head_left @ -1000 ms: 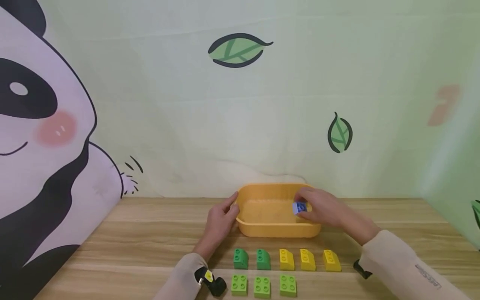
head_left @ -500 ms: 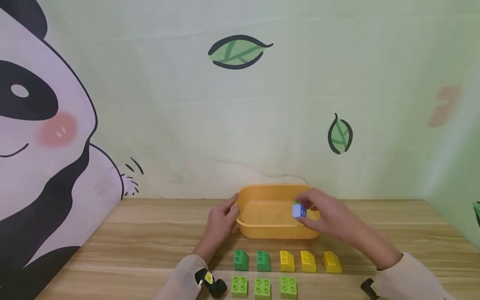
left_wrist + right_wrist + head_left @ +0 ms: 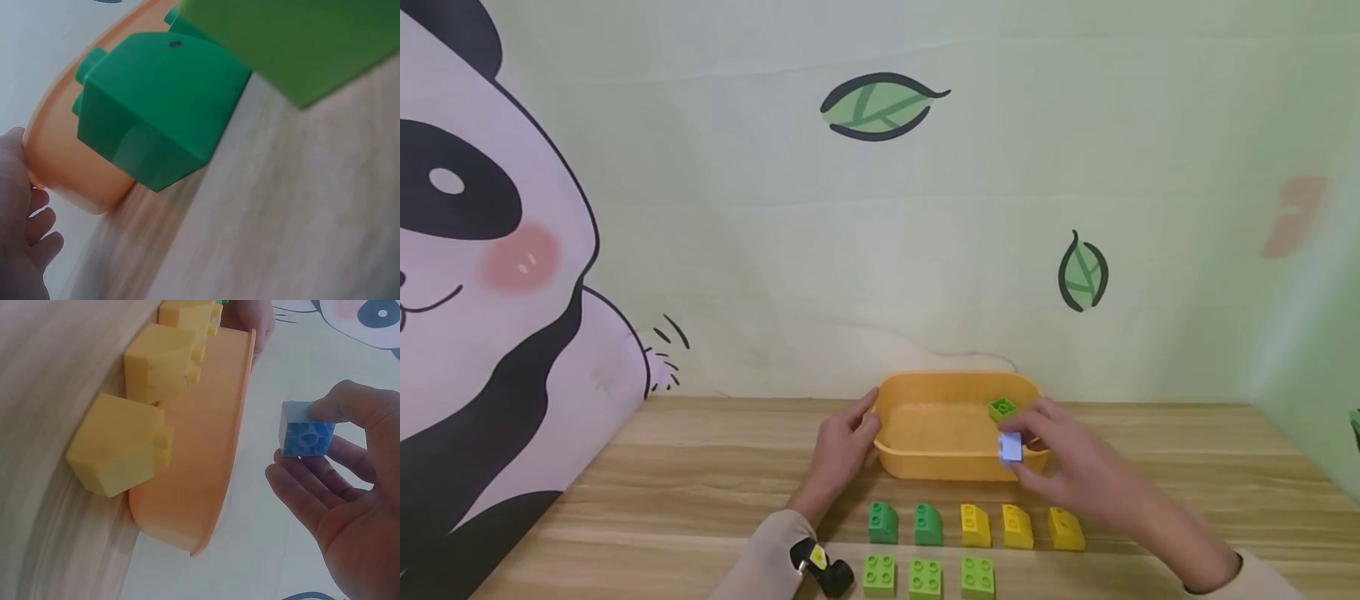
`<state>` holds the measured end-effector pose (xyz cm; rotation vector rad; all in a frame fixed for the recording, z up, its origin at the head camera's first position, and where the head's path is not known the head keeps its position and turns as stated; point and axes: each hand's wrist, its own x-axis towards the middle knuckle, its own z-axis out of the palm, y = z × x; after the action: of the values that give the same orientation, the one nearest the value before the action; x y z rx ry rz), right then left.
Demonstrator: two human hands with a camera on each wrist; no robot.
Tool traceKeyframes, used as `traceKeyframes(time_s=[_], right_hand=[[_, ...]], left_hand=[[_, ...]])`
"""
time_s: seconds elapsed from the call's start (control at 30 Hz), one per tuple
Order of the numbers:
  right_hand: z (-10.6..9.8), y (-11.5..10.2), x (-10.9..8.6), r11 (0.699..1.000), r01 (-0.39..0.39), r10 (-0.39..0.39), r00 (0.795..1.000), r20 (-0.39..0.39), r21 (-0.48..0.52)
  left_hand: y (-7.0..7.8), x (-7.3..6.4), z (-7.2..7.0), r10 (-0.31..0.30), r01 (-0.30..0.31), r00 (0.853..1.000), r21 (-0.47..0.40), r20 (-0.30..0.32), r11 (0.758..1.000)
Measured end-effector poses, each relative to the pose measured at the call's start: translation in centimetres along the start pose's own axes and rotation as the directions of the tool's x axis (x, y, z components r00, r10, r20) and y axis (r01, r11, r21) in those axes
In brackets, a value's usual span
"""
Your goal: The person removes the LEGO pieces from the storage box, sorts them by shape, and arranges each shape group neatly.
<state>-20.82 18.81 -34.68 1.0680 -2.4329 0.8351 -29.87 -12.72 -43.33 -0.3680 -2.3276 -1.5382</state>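
Between thumb and fingers, my right hand (image 3: 1075,458) pinches a light blue toy brick (image 3: 1011,448) above the near right rim of an orange plastic basin (image 3: 955,467). The right wrist view shows the brick's hollow underside (image 3: 307,439). My left hand (image 3: 842,437) holds the basin's left end, and its curled fingers (image 3: 44,225) show below the rim in the left wrist view. A light green brick (image 3: 1002,409) lies inside the basin at the right, hollow side up.
In front of the basin stand two dark green bricks (image 3: 882,523) and three yellow sloped bricks (image 3: 974,525) in a row. Nearer are three light green bricks (image 3: 977,577). All stand on a wooden table (image 3: 700,492), with a printed backdrop (image 3: 760,250) close behind the basin.
My right hand has drawn back toward me and slightly right with the blue brick, turning it. The light green brick in the basin has come into view. My left hand stays put.
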Motion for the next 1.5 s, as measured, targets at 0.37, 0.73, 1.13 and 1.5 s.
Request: traceKeyframes(time_s=[0.37,0.73,1.13,1.5], right_hand=[[0.0,-0.9,-1.4,0.989,-0.114,0.103,0.987,0.12,0.09],[-0.1,-1.3,-2.4,0.976,-0.205,0.184,0.957,0.225,0.074],[-0.3,-0.8,-3.0,0.957,-0.271,0.227,0.923,0.309,0.107],[-0.3,-0.5,-3.1,0.922,-0.372,0.294,0.853,0.432,0.107]], left_hand=[[-0.2,0.0,0.0,-0.006,0.006,1.0,0.011,0.004,1.0],[0.1,-0.1,0.0,-0.005,0.005,1.0,0.001,0.002,1.0],[0.2,-0.1,0.0,-0.015,0.015,1.0,-0.002,0.01,1.0],[0.0,0.0,0.1,-0.026,0.026,1.0,0.004,0.014,1.0]])
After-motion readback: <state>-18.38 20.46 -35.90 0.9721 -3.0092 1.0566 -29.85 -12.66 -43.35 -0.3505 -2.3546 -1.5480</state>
